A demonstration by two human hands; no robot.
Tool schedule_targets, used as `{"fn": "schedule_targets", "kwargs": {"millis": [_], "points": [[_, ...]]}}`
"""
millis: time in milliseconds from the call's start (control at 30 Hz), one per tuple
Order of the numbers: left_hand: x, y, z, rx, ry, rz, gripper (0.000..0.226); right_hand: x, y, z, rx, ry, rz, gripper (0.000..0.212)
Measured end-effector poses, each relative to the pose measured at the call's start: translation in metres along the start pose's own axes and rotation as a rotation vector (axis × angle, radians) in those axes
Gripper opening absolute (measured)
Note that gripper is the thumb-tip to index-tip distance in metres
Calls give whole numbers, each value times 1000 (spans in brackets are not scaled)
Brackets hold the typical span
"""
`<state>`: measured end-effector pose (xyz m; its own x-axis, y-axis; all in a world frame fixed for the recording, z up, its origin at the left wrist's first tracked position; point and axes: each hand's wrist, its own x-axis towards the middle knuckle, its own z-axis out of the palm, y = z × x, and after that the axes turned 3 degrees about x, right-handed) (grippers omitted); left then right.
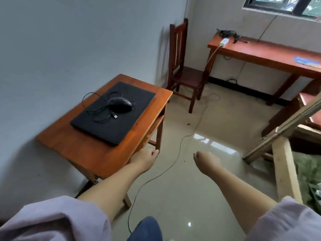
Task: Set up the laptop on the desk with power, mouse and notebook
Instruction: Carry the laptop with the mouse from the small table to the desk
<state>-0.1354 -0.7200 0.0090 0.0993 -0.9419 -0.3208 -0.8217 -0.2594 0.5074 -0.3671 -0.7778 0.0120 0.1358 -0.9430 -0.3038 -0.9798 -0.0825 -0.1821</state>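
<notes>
Laptop lies closed and flat on the small wooden tabletop by the wall, and the mouse sits on its lid with the cord looped loosely beside it, plug end free. I judge they are stacked that way so I can carry both across in one lift. My left hand hangs just past the near corner of that tabletop, fingers curled in and holding nothing; my right hand floats over the floor, loosely closed and also empty. The long desk under the window carries a white power strip and a dark tangle that may be the charger, though it is too small to tell. That is where the power is, so that is likely the destination. No notebook shows clearly.
</notes>
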Motion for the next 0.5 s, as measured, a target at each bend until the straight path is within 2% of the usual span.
{"fn": "schedule_targets", "kwargs": {"millis": [100, 233, 500], "points": [[38, -11, -25, -17, 109, -107, 49, 58, -26, -17, 50, -26, -55, 42], [85, -38, -64, -37, 273, -222, 48, 139, -76, -40, 14, -43, -219, 38], [129, -113, -132, -27, 470, -635, 47, 261, -189, -72, 116, -79, -400, 43]]}}
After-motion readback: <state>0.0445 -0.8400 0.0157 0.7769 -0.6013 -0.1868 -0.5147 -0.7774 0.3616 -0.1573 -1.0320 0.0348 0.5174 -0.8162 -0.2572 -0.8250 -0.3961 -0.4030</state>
